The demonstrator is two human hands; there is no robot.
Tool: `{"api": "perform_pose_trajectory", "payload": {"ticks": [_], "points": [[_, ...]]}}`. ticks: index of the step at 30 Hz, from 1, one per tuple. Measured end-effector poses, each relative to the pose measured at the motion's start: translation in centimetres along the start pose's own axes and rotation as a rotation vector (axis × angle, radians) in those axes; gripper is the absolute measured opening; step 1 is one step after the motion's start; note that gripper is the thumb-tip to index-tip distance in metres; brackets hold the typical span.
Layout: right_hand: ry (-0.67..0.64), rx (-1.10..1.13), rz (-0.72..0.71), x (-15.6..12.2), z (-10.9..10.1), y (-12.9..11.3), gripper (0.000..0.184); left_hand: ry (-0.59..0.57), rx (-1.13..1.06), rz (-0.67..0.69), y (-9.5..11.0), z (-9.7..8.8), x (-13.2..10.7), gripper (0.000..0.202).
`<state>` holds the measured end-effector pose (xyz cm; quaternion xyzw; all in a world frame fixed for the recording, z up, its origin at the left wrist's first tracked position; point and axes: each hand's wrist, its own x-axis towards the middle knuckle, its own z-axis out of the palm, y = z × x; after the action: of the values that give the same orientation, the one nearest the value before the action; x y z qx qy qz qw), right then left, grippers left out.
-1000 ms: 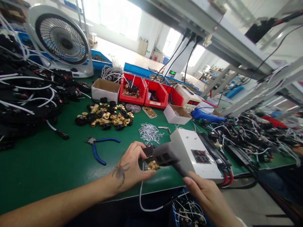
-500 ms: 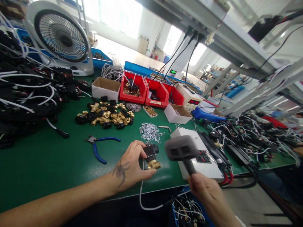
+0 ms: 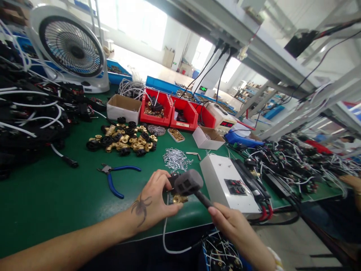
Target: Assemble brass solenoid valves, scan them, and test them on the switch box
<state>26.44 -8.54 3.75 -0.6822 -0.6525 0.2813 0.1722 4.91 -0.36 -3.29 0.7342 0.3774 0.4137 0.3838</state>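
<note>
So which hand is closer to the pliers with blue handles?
Left. The left hand, holding a black-and-brass fitting, is right of the blue-handled pliers, not touching them. The right hand, gripping the mallet, is farther right.

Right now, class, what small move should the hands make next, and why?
Probably tap the black-and-brass fitting lightly with the mallet: the right hand grips the mallet, which overlaps the fitting in this view, and the left hand holds the fitting. Whether mallet and fitting touch is unclear.
</note>
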Motion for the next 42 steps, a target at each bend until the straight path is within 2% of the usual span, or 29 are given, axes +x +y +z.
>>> {"api": "perform_pose_trajectory", "payload": {"ticks": [3,6,8,12,15,17,19,20,21,23,25,26,28,30,33,37,42], "points": [[0.175,0.049,0.054,2.8,-3.6,-0.2,0.048,0.012,0.035,0.029,0.0,0.0,-0.1,0.035],[0.439,-0.120,0.074,7.6,-7.6,0.4,0.035,0.053,0.126,0.138,0.0,-0.2,-0.2,0.043],[0.509,-0.171,0.100,11.2,-9.3,1.4,0.034,0.088,0.168,0.218,0.1,-0.4,-0.2,0.049],[0.555,-0.247,0.155,17.1,-10.6,3.3,0.030,0.131,0.173,0.355,0.3,-1.0,0.0,0.058],[0.583,-0.295,0.131,18.7,-10.7,3.1,0.019,0.143,0.174,0.425,0.3,-1.4,0.1,0.061],[0.641,-0.333,0.079,18.0,-10.3,1.9,0.019,0.151,0.178,0.443,0.4,-1.5,0.0,0.062],[0.688,-0.323,-0.006,15.8,-9.2,0.2,0.028,0.159,0.174,0.440,0.6,-1.6,-0.2,0.062],[0.681,-0.296,-0.053,14.3,-8.2,-0.8,0.033,0.162,0.170,0.436,0.7,-1.6,-0.3,0.062],[0.614,-0.162,-0.135,12.6,-7.1,-1.7,0.038,0.168,0.164,0.436,0.8,-1.7,-0.3,0.061],[0.291,0.171,-0.185,9.0,-4.3,-3.0,0.048,0.182,0.168,0.474,1.0,-1.7,-0.4,0.060],[-0.071,0.441,-0.132,6.2,-1.4,-3.7,0.054,0.202,0.188,0.555,1.2,-1.8,-0.3,0.058],[-0.211,0.569,-0.117,5.1,-0.1,-3.8,0.058,0.209,0.198,0.593,1.2,-1.9,-0.3,0.057],[-0.335,0.795,-0.095,3.9,2.0,-3.6,0.062,0.212,0.208,0.639,1.2,-2.0,-0.2,0.054],[-0.316,0.973,-0.094,3.6,3.3,-3.4,0.060,0.206,0.210,0.645,1.1,-2.0,-0.2,0.052],[-0.255,1.120,-0.084,3.6,4.1,-3.6,0.055,0.203,0.228,0.646,1.1,-2.0,-0.2,0.053],[-0.197,1.178,-0.016,3.6,4.4,-4.4,0.059,0.200,0.282,0.689,1.1,-2.0,-0.3,0.052],[-0.170,1.229,0.082,3.4,4.7,-5.3,0.063,0.232,0.383,0.774,1.1,-2.1,-0.4,0.040]]}}
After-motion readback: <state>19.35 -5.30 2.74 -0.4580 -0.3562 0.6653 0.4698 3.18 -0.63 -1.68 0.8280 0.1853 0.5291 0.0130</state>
